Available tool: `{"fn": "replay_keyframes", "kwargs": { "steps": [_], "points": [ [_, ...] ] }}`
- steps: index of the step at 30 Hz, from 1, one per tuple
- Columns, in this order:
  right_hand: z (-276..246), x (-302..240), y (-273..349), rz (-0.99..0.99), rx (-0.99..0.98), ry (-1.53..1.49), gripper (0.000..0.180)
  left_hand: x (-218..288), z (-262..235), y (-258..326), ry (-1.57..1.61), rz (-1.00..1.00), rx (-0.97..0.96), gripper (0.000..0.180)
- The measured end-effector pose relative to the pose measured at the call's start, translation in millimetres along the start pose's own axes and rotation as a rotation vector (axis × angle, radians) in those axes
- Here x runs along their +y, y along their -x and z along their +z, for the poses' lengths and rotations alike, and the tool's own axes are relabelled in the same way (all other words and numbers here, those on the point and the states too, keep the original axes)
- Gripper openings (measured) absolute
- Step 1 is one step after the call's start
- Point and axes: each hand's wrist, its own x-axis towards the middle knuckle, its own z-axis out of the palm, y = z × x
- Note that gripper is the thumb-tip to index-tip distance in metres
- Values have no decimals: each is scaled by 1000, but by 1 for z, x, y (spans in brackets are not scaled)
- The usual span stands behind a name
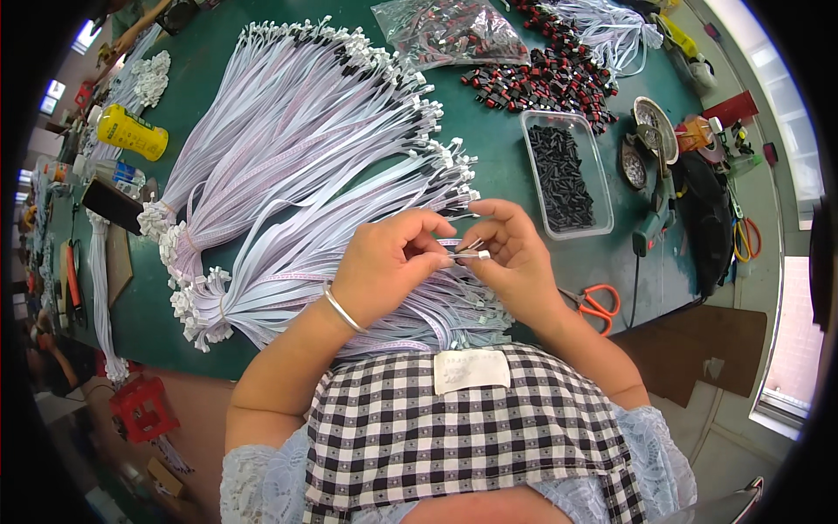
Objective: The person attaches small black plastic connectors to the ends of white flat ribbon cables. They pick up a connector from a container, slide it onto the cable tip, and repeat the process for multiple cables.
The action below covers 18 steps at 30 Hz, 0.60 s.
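Note:
My left hand (384,262), a bangle on its wrist, is closed with thumb and forefinger pinched on the end of a white cable. Facing it, my right hand (515,266) pinches the same end, beside a small white connector (484,255). Thin wire ends stick out between the two hands. Under and around my hands lies a bundle of white flat cables (279,293) with white plugs at their tips. A larger fanned bundle of such cables (271,131) is spread beyond it, some tips showing black sleeves.
A see-through box (602,196) of small black parts stands to the right, below a heap of red-and-black parts (559,83) and a plastic bag (445,31). Orange-handled scissors (601,307) lie right of my right hand. A yellow bottle (131,131) and a phone (112,206) are left.

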Motion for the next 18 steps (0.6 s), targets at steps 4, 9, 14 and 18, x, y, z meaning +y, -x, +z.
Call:
{"fn": "replay_keyframes", "kwargs": {
  "steps": [4,9,14,18],
  "points": [
    [-8,-4,-3,53,-47,146,43,-2,8,1,-102,182,134,18],
    [-25,-28,-24,-218,-59,463,51,12,2,-16,-531,451,227,13],
    [-80,-41,-39,-375,109,975,29,3,-12,-47,-611,334,238,6],
    [-114,-44,-35,-283,75,1500,16,-16,-7,-52,-715,311,195,8]
  ]
}}
